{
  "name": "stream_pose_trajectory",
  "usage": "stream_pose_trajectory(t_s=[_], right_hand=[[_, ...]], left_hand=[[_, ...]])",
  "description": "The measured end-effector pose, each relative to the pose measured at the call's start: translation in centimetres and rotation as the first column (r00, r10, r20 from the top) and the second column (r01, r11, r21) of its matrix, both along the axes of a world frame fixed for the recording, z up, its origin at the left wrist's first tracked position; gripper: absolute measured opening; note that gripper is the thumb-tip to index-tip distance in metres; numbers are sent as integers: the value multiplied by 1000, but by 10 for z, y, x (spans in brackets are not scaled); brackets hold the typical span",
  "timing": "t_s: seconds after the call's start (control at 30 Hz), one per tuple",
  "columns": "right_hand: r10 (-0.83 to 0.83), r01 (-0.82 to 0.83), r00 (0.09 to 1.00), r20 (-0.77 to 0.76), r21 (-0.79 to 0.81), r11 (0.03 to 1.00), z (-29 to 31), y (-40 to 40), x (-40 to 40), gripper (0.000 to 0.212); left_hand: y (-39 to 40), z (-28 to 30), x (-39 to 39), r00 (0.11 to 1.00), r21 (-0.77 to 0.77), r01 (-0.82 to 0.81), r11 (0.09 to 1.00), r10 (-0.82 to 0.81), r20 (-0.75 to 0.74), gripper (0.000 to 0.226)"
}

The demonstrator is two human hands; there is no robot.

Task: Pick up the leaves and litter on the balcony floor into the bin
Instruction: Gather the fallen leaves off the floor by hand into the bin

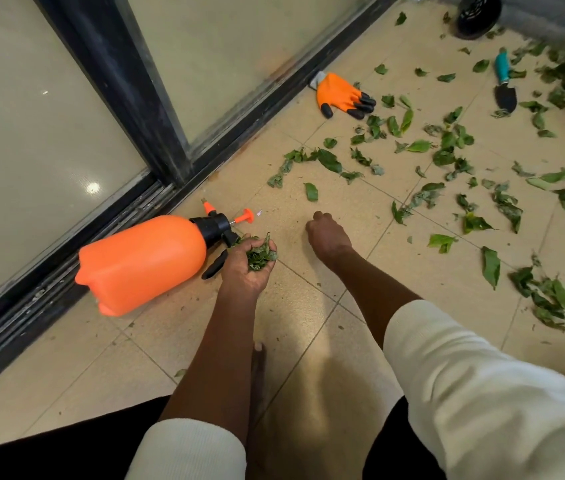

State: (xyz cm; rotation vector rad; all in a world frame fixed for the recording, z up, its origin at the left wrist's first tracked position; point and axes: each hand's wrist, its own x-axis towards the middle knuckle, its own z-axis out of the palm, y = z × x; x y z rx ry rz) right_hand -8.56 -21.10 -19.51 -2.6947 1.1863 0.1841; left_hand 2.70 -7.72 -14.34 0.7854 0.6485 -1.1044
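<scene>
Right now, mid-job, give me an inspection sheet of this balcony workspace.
Surface: tiled floor, beige, gritty.
Job's things: leaves scattered right and ahead; bin not seen.
Clutter: orange sprayer bottle on its side; orange glove; teal-handled trowel; black pot.
Grippers: left hand holds a clump of leaves; right hand curled near the floor, its hold hidden.
Cables: nothing seen.
Surroundings: sliding glass door, dark frame.
</scene>
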Motion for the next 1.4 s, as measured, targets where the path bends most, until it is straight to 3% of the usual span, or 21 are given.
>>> stream_pose_trajectory(t_s=[0.2,0.27,0.3,0.33,0.37,0.4,0.47,0.5,0.57,0.73,0.9,1.03,1.13,1.17,1.23,1.3,1.4], right_hand=[[224,-222,974,35,-52,974,-8,45,-23,27],[81,-87,983,163,33,996,-13,57,-29,26],[-89,54,960,265,137,989,-14,62,-29,25],[-301,207,886,352,280,937,-12,64,-29,22],[-529,337,744,409,454,825,-6,64,-27,21],[-733,401,543,410,641,655,2,63,-24,22],[-954,272,165,252,918,290,22,63,-14,28],[-982,168,68,174,968,184,32,66,-9,29],[-995,85,6,101,991,102,52,74,-2,25],[-991,87,-101,90,993,82,106,87,1,20],[-990,121,-124,72,991,57,176,115,-9,14],[-998,132,-4,66,989,65,247,165,-16,21],[-999,53,52,5,999,8,311,217,-14,27],[-997,-21,48,-57,998,-58,335,236,-11,27],[-987,-140,39,-158,977,-161,373,274,-2,26],[-989,-114,79,-122,985,-131,386,300,5,21],[-969,-1,243,-56,998,-58,403,347,23,20]], left_hand=[[8,-6,-14,999,30,40,999,-40,7,37],[11,-7,-21,999,40,38,998,-38,8,40],[12,-8,-25,999,41,33,999,-34,9,38],[15,-8,-29,1000,42,24,999,-24,10,35],[16,-7,-33,1000,40,8,999,-9,12,34],[18,-6,-38,1000,33,-13,999,12,18,35],[15,-2,-46,998,16,-54,998,53,40,34],[13,3,-50,996,12,-69,998,68,60,32],[5,13,-56,991,16,-91,996,89,102,34],[-16,44,-65,984,47,-124,991,117,131,37],[6,113,-82,992,81,-72,994,63,108,40],[59,181,-88,995,106,-73,992,65,75,43],[110,220,-86,998,163,9,987,-20,67,71],[133,249,-84,997,154,17,988,-28,66,65],[170,290,-78,997,137,82,987,-82,-5,32],[200,312,-75,996,127,41,991,-50,69,29],[258,341,-59,980,87,-150,985,136,148,39]])
